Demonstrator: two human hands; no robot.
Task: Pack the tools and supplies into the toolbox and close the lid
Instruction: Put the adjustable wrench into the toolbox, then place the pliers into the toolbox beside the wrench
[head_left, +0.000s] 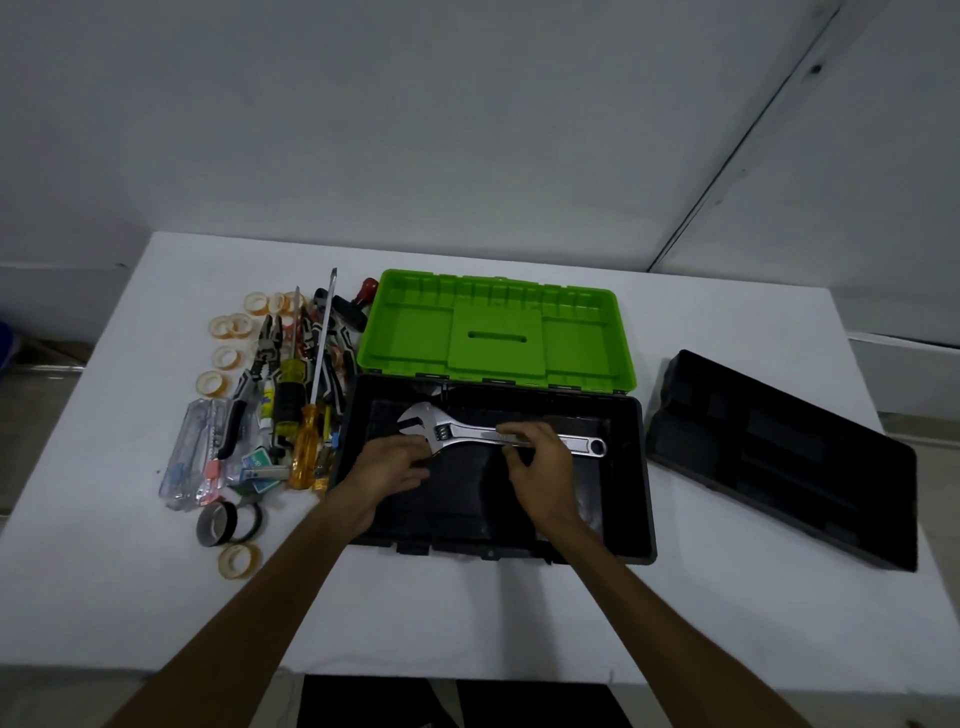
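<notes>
The black toolbox (631, 467) stands in the middle of the white table with its green lid (410, 332) swung open to the far side. A large silver adjustable wrench (467, 430) lies across the inside of the box, jaw to the left. My left hand (387, 467) holds it just below the jaw. My right hand (537, 467) grips the middle of its handle. Left of the box lies a heap of tools: pliers (260, 364), a yellow-handled screwdriver (288, 395), an orange-handled screwdriver (304, 447), and several tape rolls (226, 358).
A black inner tray (779, 457) lies on the table to the right of the box. A dark tape roll (215, 522) and a clear plastic case (192, 452) sit at the near left. The table's front edge runs just below my forearms.
</notes>
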